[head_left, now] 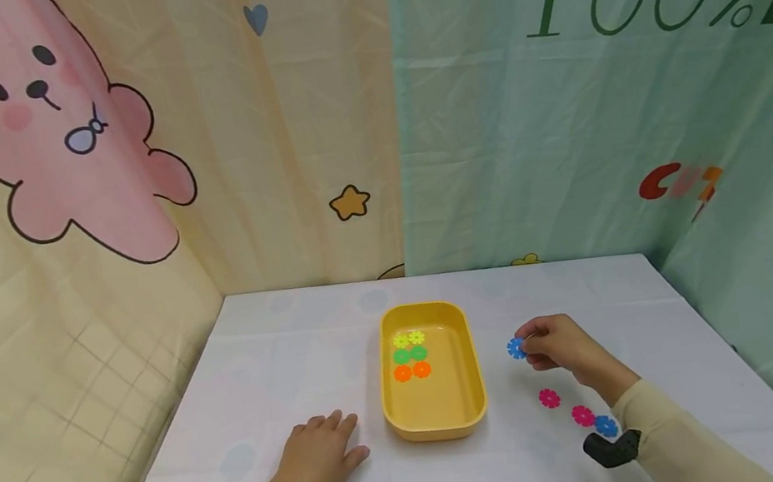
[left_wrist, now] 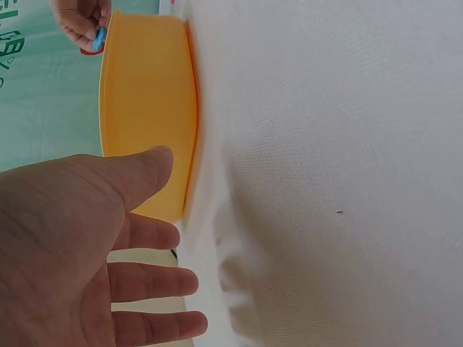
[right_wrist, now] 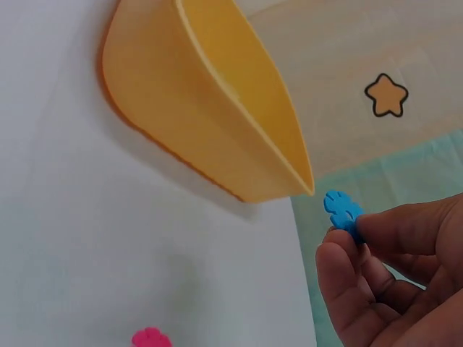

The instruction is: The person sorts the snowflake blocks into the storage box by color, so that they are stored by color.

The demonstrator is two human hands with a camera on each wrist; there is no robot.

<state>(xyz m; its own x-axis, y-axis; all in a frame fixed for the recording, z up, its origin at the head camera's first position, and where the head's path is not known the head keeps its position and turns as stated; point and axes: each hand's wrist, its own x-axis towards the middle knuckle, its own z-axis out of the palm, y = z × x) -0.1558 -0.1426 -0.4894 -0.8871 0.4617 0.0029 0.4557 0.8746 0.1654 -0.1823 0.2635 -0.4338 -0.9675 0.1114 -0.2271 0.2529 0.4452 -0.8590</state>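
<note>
Cream sleeves (head_left: 694, 437) reach in from the lower edge of the head view, the right one with a black wrist mount (head_left: 612, 450) at its cuff. Beyond it, the right hand (head_left: 563, 348) pinches a blue flower-shaped disc (head_left: 515, 349) between thumb and fingers; the disc juts from the fingertips on the side facing the yellow plastic tray (head_left: 458, 381), raised above the white tabletop (head_left: 339, 324) and apart from the tray's right wall. On the tabletop nearer the person than that hand lie two pink flower-shaped discs (head_left: 549, 398), one by itself and the other just beside a second blue disc (head_left: 606, 426), close to the black wrist mount. Inside the tray, left of its middle, three pairs sit in rows: yellow discs (head_left: 401, 341) farthest, green discs (head_left: 401, 356) between, orange discs (head_left: 403, 373) nearest. Left of the tray, the left hand (head_left: 319, 462) is palm down with fingers extended, its thumb toward the tray and apart from it; whether its fingertips touch the tabletop I cannot tell
</note>
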